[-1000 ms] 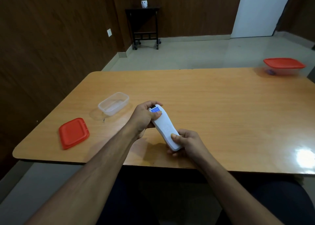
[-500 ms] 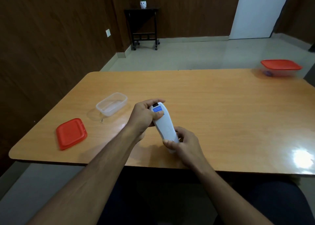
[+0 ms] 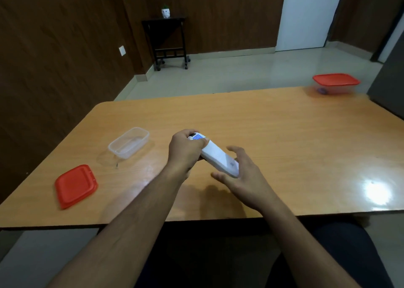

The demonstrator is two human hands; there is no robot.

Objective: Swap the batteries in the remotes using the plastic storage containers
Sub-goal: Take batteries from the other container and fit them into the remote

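Note:
My left hand (image 3: 185, 152) grips the far end of a white remote (image 3: 218, 157), which has a blue label at its tip and is held just above the wooden table (image 3: 273, 134). My right hand (image 3: 244, 176) is at the remote's near end with fingers spread and relaxed, no longer wrapped round it. A clear plastic container (image 3: 129, 142) stands open and empty to the left. Its red lid (image 3: 75, 186) lies flat near the table's front left corner. A second container with a red lid (image 3: 335, 83) sits at the far right corner, something purple inside it.
A black side table (image 3: 168, 41) with a small white pot stands against the brown wall beyond the table. A white door (image 3: 310, 14) is at the back right. A dark edge rises at the far right.
My right hand has let go of the remote's near end and spread its fingers. The left hand keeps its grip, and the remote has tilted more to the right.

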